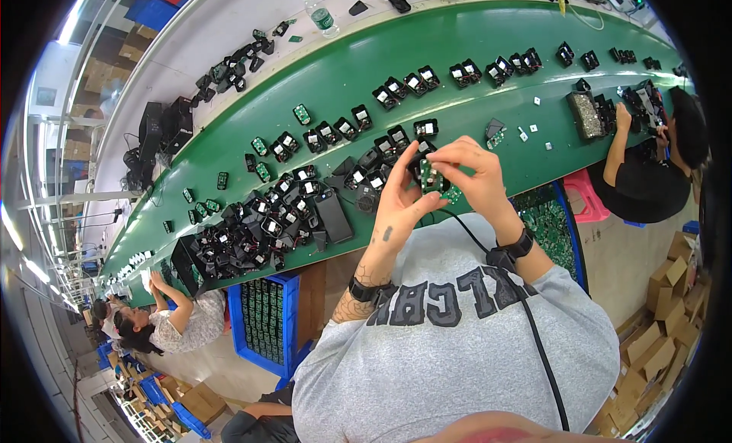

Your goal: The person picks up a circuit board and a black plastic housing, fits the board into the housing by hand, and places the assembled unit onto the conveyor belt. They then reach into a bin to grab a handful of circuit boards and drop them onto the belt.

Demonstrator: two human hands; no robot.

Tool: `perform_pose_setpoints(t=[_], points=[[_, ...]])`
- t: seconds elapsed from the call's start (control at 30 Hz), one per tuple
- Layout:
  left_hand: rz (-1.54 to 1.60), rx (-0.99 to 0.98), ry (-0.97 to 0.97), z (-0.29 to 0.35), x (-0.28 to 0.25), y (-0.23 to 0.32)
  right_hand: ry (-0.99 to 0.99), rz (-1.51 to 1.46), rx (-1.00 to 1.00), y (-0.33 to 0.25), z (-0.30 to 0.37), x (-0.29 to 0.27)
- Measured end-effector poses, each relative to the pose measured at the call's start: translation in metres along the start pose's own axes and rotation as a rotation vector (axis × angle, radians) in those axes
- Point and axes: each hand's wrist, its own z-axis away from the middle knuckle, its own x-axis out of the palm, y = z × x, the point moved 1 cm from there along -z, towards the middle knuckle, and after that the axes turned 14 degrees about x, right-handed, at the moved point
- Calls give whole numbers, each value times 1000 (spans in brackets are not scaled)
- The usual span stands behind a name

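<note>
Left hand (398,195), right hand (474,171) on one board (431,176) (green).

Clear plastic bottle (320,17) with green label standing on pale ledge (229,31), far side. Dark boxy units (177,126) on same ledge, far left. Pink plastic stool (585,202) at right, beside co-worker in dark clothes (644,185). Co-worker in pale patterned top (187,322) at left. Open cardboard boxes (657,344) piled near right; more cartons (202,402) near left, blue bin (191,418) beside them. Strip lights (35,271) glowing, left edge.
</note>
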Motion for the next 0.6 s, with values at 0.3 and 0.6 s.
perform_pose_setpoints(t=[0.3, 0.6], points=[[-205, 244, 80, -4, 4, -12, 118, -32, -44, -2, 15, 6], [-308, 395, 150, -7, 11, -21, 140, -51, 120, 5, 19, 7]])
